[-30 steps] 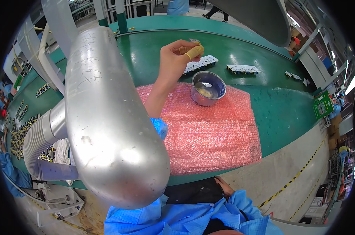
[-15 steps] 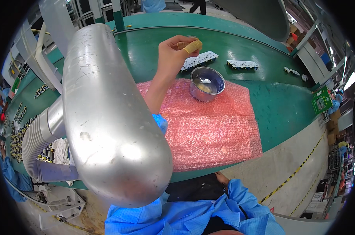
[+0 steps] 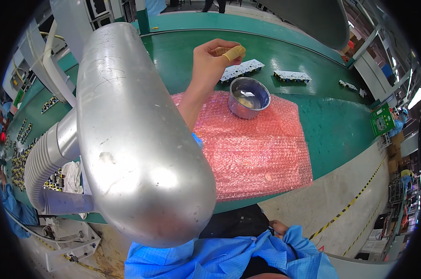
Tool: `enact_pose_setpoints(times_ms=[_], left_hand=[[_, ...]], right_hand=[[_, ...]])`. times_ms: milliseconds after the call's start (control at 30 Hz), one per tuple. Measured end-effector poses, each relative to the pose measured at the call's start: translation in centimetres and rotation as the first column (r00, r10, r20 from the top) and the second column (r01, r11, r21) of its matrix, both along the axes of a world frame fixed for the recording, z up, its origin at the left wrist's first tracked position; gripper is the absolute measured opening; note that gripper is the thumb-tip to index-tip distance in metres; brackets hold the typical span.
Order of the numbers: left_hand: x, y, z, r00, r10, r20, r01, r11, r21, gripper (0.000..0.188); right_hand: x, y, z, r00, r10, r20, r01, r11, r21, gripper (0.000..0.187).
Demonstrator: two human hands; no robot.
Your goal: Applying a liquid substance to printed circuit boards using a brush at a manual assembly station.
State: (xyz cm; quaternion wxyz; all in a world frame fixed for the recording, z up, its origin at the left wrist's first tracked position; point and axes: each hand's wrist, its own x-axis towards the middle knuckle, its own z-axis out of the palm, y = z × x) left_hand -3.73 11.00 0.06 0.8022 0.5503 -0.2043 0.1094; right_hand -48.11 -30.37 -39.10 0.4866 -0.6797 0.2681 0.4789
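Observation:
My left hand [image 3: 215,60], with yellow finger cots on its thumb and fingertips, is raised over the green table. Its fingertips are pinched together; whatever they hold, if anything, is too small or hidden to name. Just below it lies a white circuit board strip [image 3: 242,69] with dark parts underneath. Nearby, a round metal bowl [image 3: 243,111] with clear liquid and a pale yellowish lump inside stands on pink bubble wrap [image 3: 257,149]. My right hand [image 3: 279,228] rests low by my lap, beside the black cloth, its fingers mostly out of sight.
A large silver duct [image 3: 131,130] with a ribbed hose [image 3: 43,162] blocks much of the left side. More board strips [image 3: 291,76] lie on the green table [image 3: 331,121]. A grey hood [image 3: 308,23] hangs at the upper right. Many small boards [image 3: 22,162] crowd the far left.
The whole view has shifted slightly, with the bowl and boards appearing a little further right. My left hand stays pinched above the board; my right hand remains low by my lap.

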Motion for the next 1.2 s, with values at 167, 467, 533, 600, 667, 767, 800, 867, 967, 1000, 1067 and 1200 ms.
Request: enact_pose_setpoints(times_ms=[167,467,533,600,667,767,800,867,967,1000,1067,1200], left_hand=[[0.0,0.2,0.1,1.000,0.006,0.010,-0.006,0.998,0.055,0.018],[0.3,0.4,-0.1,1.000,0.011,-0.018,-0.010,0.998,0.055,0.019],[0.2,0.9,0.1,1.000,0.015,-0.009,-0.015,0.999,0.051,0.019],[0.3,0.7,-0.3,1.000,0.011,-0.020,-0.010,0.998,0.055,0.019],[0.3,0.5,-0.2,1.000,0.007,-0.031,-0.005,0.998,0.061,0.019],[0.3,0.2,-0.1,1.000,0.010,-0.022,-0.008,0.998,0.064,0.019],[0.3,0.0,-0.1,1.000,0.017,-0.026,-0.016,0.999,0.033,0.015],[0.0,0.4,0.1,0.999,0.029,-0.032,-0.028,1.000,0.006,0.014],[0.1,0.2,-0.2,1.000,0.020,-0.010,-0.020,1.000,0.004,0.013],[0.2,-0.1,-0.4,0.999,0.033,-0.011,-0.033,0.999,0.013,0.013],[0.1,0.3,-0.3,0.998,0.068,-0.008,-0.068,0.997,0.045,0.014],[0.6,-0.6,-0.6,0.999,0.042,-0.008,-0.042,0.998,0.043,0.017]], right_hand=[[-2.0,0.0,3.2,0.992,-0.035,-0.121,0.037,0.999,0.008,0.029],[-1.8,0.6,1.3,0.941,0.023,0.339,0.003,0.997,-0.077,0.016],[-1.9,0.5,-0.7,0.900,-0.062,0.431,0.084,0.996,-0.032,0.014],[-2.4,1.0,-0.4,0.874,-0.130,0.467,0.144,0.990,0.006,0.012],[-2.0,2.3,0.8,0.842,-0.199,0.502,0.202,0.978,0.050,0.011],[-0.1,3.5,3.6,0.810,-0.128,0.573,0.171,0.985,-0.022,0.011],[0.9,3.7,5.0,0.794,0.122,0.596,-0.004,0.981,-0.195,0.012],[1.3,3.5,5.3,0.733,0.366,0.574,-0.173,0.916,-0.363,0.014],[1.1,3.0,4.4,0.605,0.525,0.598,-0.250,0.839,-0.483,0.020],[1.0,3.2,4.6,0.681,0.507,0.529,-0.221,0.831,-0.511,0.021],[0.7,3.1,3.9,0.724,0.552,0.413,-0.275,0.781,-0.561,0.021],[-0.5,2.0,2.8,0.690,0.487,0.535,-0.226,0.848,-0.480,0.022]])
